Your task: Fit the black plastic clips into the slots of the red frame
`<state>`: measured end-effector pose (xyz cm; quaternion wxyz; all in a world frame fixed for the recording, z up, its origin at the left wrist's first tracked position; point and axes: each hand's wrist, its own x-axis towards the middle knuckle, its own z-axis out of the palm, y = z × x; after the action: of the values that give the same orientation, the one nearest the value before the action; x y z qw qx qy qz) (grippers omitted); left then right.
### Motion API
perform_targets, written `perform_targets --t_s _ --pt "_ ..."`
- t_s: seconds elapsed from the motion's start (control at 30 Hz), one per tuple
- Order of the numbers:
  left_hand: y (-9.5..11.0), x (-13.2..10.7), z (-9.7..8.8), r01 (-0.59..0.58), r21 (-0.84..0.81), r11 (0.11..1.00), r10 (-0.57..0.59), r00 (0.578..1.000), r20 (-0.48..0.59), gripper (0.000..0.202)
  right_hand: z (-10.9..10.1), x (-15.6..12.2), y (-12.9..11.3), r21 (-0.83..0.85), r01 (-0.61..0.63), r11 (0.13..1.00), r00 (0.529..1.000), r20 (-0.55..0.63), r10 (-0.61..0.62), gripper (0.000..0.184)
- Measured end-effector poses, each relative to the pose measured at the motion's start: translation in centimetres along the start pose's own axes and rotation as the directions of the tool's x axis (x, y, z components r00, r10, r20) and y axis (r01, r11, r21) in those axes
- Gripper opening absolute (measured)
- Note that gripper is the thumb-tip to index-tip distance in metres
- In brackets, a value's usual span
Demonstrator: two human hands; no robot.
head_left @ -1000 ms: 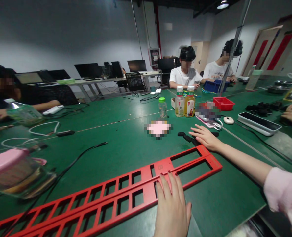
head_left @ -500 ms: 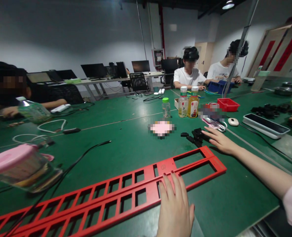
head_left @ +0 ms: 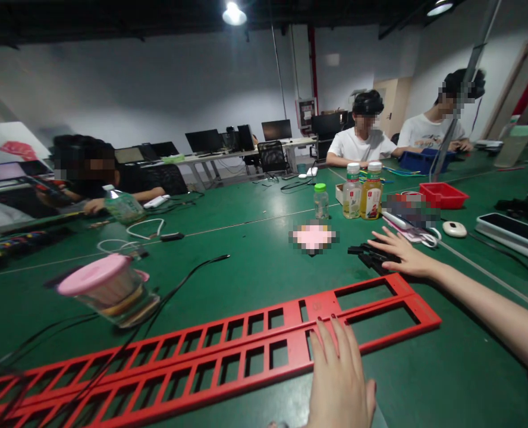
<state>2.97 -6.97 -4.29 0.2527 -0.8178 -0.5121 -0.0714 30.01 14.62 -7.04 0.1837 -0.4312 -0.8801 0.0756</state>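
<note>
A long red slotted metal frame point(head_left: 228, 351) lies flat on the green table point(head_left: 246, 261), running from the lower left to the right. My left hand point(head_left: 341, 380) rests flat on its near edge, fingers stretched out, holding nothing. My right hand point(head_left: 402, 254) reaches out past the frame's far end, fingers spread over a small pile of black plastic parts point(head_left: 371, 257), touching them. I cannot see anything gripped in it.
A clear jar with a pink lid point(head_left: 107, 291) and black cables point(head_left: 179, 279) lie to the left. Bottles point(head_left: 362, 191), a red tray point(head_left: 442, 195), a white mouse point(head_left: 455, 229) and a flat white device point(head_left: 514, 235) stand beyond. Other people sit around the table.
My head has turned left and up, so everything shifted right in view. My right hand stays on the black parts. My left hand keeps pressing the frame.
</note>
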Motion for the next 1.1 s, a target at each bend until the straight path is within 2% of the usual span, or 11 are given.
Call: perform_targets --t_s 0.13,0.23,0.4,0.57,0.73,0.9,1.0,1.1 --pt "0.1 0.0 0.0 -0.005 0.01 1.0 0.005 1.0 -0.007 0.073 0.9 0.5 0.5 0.001 0.007 1.0 0.996 0.086 -0.007 0.072" --pt "0.1 -0.1 -0.1 -0.006 0.011 1.0 0.006 1.0 0.007 0.072 1.7 1.5 0.4 0.021 0.022 1.0 0.998 0.062 -0.023 0.07" --pt "0.2 -0.1 -0.3 0.0 0.017 1.0 0.0 0.999 0.034 0.069 2.4 2.4 0.1 -0.034 -0.033 0.999 0.999 -0.013 0.032 0.057" --pt "0.2 -0.1 -0.5 -0.012 0.029 0.999 0.011 0.999 0.039 0.069 0.9 3.1 -0.7 -0.019 -0.002 1.0 0.995 -0.096 0.0 0.051" --pt "0.1 0.1 -0.5 -0.007 0.035 0.999 0.006 0.999 0.048 0.069 -0.6 5.1 -3.8 -0.028 0.031 0.999 0.998 -0.052 -0.033 0.046" --pt "0.0 0.1 -0.3 0.002 0.021 1.0 -0.004 0.999 0.054 0.07 0.3 6.9 -6.8 -0.158 -0.131 0.979 0.991 -0.027 0.128 0.044" --pt "0.1 0.1 -0.3 0.003 0.018 1.0 -0.004 0.998 0.063 0.07 1.1 7.6 -7.3 -0.279 -0.258 0.925 0.966 -0.046 0.256 0.04" --pt "0.1 0.1 -0.4 -0.003 0.009 1.0 0.003 0.997 0.073 0.069 1.7 7.9 -7.2 -0.32 -0.342 0.883 0.938 -0.069 0.339 0.033"
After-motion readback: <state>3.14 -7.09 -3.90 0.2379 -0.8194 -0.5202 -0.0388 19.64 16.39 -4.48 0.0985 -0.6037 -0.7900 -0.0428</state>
